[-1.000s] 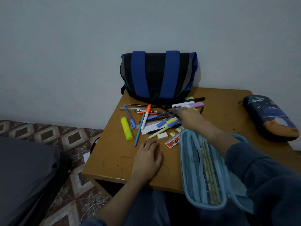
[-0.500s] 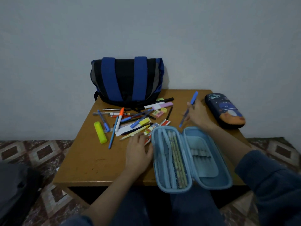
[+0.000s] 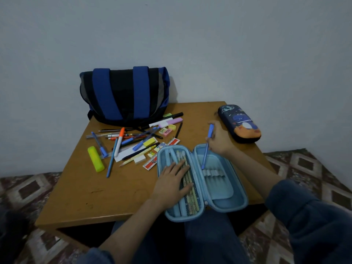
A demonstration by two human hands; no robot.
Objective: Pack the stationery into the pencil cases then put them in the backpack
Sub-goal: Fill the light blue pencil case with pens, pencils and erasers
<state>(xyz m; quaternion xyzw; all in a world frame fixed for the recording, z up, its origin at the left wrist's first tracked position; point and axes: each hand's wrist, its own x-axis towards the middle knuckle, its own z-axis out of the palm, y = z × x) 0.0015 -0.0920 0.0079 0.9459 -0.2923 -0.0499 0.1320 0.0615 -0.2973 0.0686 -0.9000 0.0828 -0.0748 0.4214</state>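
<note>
A light blue pencil case (image 3: pixel 222 189) lies open at the table's near edge, with pencils under the mesh of its left half. My left hand (image 3: pixel 172 182) rests flat on that left half, fingers straight. My right hand (image 3: pixel 219 140) pinches a blue pen (image 3: pixel 207 147), whose tip points down into the case's right half near the elastic loops. A pile of loose pens, markers and erasers (image 3: pixel 137 143) lies left of the case. A yellow highlighter (image 3: pixel 95 159) sits at the pile's left end. The blue and black backpack (image 3: pixel 124 94) stands against the wall.
A dark pencil case (image 3: pixel 239 123) with a space print lies shut at the table's right far corner. The wooden table (image 3: pixel 82 189) stands on a patterned floor (image 3: pixel 304 166). My legs are under the near edge.
My right hand brought the blue pen down from above the table to the open case's right half. My left hand moved from the table onto the case's left half.
</note>
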